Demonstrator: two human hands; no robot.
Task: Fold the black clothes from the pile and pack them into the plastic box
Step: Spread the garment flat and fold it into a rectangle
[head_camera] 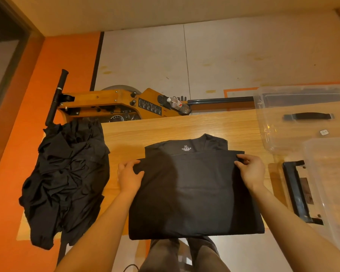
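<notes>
Your left hand [129, 174] pinches the left corner of the shirt's [192, 189] folded-over bottom edge, thumb on top of the cloth and fingers curled behind it. Your right hand [250, 171] grips the right corner the same way, its fingertips hidden under the fabric. The shirt lies flat on the table [165, 128] in front of you, collar away from you, with the pale XL neck print showing above the raised edge. Its sleeves are tucked out of sight, and its near end hangs over the table's front edge, so you cannot see where it stops. The pile [67, 177] of black clothes sits at the table's left end, spilling over the side. It is too dark and crumpled to tell how many pieces it holds. The box [330, 193] stands at the right, clear-walled and cut off by the picture's edge; a black handle [298, 193] shows on its near side, and you cannot tell whether anything lies inside. Its clear lid [302, 118] rests on the table's far right corner, just behind the box. Beyond the table stands a wooden machine [114, 103] with a water bottle [177, 104] lying on it, partly hidden by the table's far edge.
</notes>
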